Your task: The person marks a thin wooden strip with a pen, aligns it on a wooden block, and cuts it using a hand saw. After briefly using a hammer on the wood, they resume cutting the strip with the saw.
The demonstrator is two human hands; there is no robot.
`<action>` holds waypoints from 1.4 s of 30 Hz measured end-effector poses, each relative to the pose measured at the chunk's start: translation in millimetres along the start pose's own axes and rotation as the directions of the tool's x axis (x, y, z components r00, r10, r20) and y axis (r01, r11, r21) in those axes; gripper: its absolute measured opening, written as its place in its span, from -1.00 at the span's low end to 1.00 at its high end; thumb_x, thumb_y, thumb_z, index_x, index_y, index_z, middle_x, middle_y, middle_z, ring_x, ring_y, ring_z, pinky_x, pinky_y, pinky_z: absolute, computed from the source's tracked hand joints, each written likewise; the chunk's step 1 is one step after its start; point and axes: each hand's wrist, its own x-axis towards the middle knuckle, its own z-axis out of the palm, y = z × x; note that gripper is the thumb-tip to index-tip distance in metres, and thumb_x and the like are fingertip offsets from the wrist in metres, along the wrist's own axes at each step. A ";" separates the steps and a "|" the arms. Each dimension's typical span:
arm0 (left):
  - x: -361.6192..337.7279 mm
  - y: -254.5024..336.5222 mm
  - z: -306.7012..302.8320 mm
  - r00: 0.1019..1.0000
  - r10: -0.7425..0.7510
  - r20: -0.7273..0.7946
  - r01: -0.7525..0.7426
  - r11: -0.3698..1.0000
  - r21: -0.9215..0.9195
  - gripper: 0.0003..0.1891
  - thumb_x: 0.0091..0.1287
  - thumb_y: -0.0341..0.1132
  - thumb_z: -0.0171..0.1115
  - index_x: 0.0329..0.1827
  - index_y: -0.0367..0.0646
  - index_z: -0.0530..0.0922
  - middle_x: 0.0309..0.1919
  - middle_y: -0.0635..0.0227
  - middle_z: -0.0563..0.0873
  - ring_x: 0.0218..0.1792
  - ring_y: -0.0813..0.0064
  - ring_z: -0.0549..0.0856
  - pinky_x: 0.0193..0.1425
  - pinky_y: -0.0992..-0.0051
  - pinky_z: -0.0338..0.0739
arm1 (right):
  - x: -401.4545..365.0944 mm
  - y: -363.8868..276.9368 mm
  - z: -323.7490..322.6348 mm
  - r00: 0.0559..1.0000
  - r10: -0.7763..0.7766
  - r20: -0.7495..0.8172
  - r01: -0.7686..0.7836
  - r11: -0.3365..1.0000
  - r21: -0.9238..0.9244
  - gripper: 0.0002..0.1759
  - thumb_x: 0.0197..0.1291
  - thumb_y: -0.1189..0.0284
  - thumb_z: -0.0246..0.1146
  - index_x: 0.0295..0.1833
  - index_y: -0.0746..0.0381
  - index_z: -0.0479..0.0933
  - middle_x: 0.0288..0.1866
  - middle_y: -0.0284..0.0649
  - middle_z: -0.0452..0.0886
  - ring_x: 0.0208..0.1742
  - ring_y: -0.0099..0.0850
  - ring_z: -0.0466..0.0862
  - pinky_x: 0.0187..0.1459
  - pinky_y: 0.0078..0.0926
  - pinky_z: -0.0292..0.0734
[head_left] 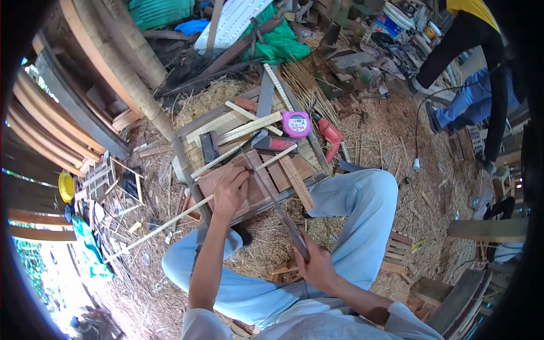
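My right hand (318, 265) is wrapped around the handle of a handsaw (281, 214), whose long narrow blade points up and left. The blade crosses a thin wooden strip (277, 157) lying over a low work table. My left hand (231, 190) is closed on that strip, just left of the blade, and presses it down at a brown board (258, 192). The strip's long end reaches down left past my leg. Beyond my hands lie a pink tape measure (296, 124), a red power drill (328, 135) and a dark block-shaped tool (210, 147).
A short wooden slat (297, 182) overhangs the table's near edge. Straw-like shavings cover the ground. Curved timbers (102, 62) lean at left. A person in dark trousers (453, 51) stands at upper right, near a trailing cable (418, 113). Planks (453, 297) are stacked at lower right.
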 end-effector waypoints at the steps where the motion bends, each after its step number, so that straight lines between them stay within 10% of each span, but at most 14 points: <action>1: -1.9 1.0 0.7 1.000 -0.014 -0.016 0.014 1.000 0.006 -0.79 0.15 -0.59 0.36 -0.15 -0.23 0.69 -0.15 0.23 0.71 -0.14 0.15 0.72 -0.07 0.27 0.64 | -4.9 1.6 -9.0 1.000 0.001 -0.030 0.000 1.000 0.017 -0.45 0.37 0.44 0.29 0.41 0.40 0.40 -0.24 0.18 0.74 -0.34 0.07 0.79 -0.34 -0.11 0.70; 20: -2.7 5.0 -5.9 0.999 -0.039 0.028 0.041 0.998 -0.046 -0.83 0.20 -0.56 0.38 -0.14 -0.29 0.70 -0.15 0.17 0.71 -0.11 0.08 0.72 -0.04 0.23 0.64 | 40.4 1.5 -1.4 0.985 -0.012 -0.173 0.024 0.998 0.066 -0.51 0.39 0.24 0.36 0.27 0.34 0.59 -0.42 -0.09 0.74 -0.48 -0.41 0.74 -0.37 -0.38 0.60; 42: 4.2 1.6 5.3 0.978 -0.172 -0.119 0.183 0.980 0.081 -0.77 0.12 -0.44 0.51 -0.15 -0.19 0.72 -0.11 0.28 0.73 -0.08 0.18 0.65 0.04 0.24 0.51 | 83.0 19.5 12.3 0.994 -0.073 -0.084 0.083 0.988 0.132 -0.54 0.41 0.38 0.32 0.33 0.34 0.50 -0.40 0.11 0.71 -0.40 -0.04 0.80 -0.40 -0.22 0.63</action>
